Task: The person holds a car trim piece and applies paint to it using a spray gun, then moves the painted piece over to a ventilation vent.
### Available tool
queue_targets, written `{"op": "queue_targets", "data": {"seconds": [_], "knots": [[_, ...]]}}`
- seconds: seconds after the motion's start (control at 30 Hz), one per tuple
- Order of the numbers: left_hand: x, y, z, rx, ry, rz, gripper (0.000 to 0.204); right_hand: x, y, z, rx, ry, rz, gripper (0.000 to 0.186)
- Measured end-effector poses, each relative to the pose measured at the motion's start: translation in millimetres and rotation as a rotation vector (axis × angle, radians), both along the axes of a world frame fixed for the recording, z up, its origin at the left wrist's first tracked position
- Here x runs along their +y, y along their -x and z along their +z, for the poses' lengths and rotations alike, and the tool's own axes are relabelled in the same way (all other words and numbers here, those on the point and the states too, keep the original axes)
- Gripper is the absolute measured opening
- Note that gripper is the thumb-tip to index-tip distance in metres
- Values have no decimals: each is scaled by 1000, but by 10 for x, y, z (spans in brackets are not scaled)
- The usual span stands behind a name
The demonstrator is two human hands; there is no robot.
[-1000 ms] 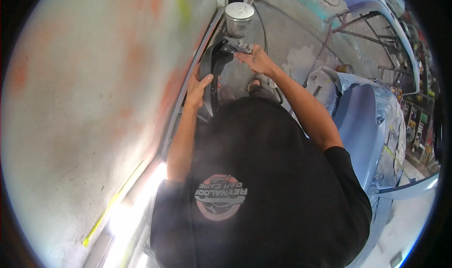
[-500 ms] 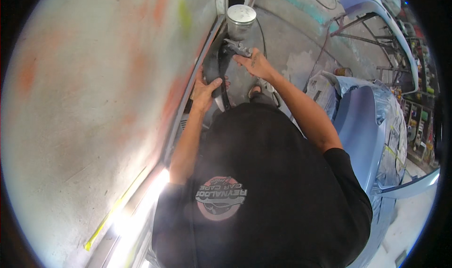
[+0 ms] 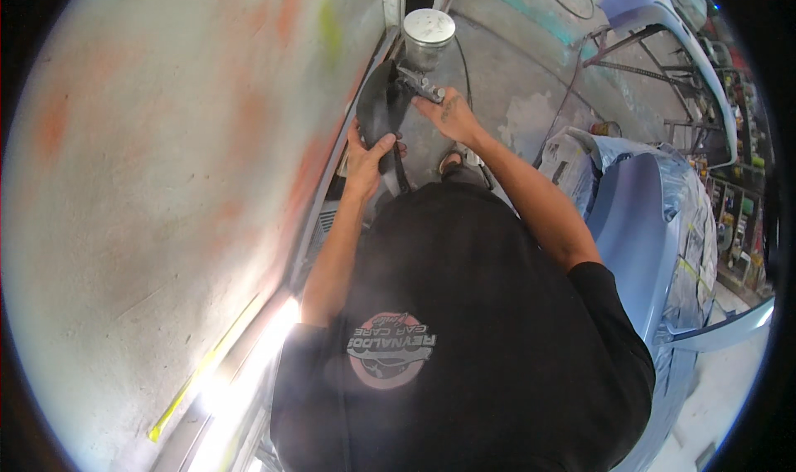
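My left hand (image 3: 363, 163) grips the lower end of a dark, curved, shell-like part (image 3: 378, 99), thumb on its near face. What kind of part it is, I cannot tell. My right hand (image 3: 451, 117) is closed round a spray gun (image 3: 421, 85), whose metal paint cup (image 3: 429, 39) with a pale round lid sits at the far end. The gun's front points left at the upper part of the dark shell, very close to it. Whether they touch is unclear. Some of my right fingers are hidden behind the gun's handle.
A pale wall (image 3: 182, 165) with orange and yellow-green paint marks rises close on the left, beside a bright light (image 3: 249, 352). To the right stand a light-blue car panel (image 3: 626, 215) with masking sheets (image 3: 695, 248) and crowded shelves (image 3: 738, 198). A dark hose (image 3: 467, 70) hangs behind the gun.
My left hand has turned the dark part, so its broad face now shows more where a narrow edge showed before. The spray gun and right hand have shifted only slightly.
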State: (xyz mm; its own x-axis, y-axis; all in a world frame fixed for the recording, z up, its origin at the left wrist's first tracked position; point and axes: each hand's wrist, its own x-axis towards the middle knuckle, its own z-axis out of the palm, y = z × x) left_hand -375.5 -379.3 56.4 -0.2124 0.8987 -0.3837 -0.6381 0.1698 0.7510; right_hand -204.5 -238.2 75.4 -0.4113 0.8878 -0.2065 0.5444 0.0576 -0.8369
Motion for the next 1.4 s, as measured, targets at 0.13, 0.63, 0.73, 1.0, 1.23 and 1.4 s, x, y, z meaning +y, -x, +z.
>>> {"op": "queue_targets", "data": {"seconds": [0.13, 0.63, 0.73, 1.0, 1.23, 1.4], "knots": [[-34, -1, 26, -66, 11, 41, 87, -12, -20, -1, 90, -19, 40, 38], [-77, 27, 2, -35, -56, -35, 68, -63, -26, 352, 50, 112, 50, 33], [-66, 30, 21, -17, -72, -57, 66, -67, -38, 346, 7, 60, 17, 33], [-69, 95, -2, -6, -68, -3, 82, 35, -142, 350, 130, 254, 133, 43], [-34, 204, 11, 2, -79, -67, 72, 64, -200, 559, 16, 220, 207, 38], [43, 221, -84, 310, 37, -8, 85, -37, -174, 534, -179, 129, 100, 40]]}}
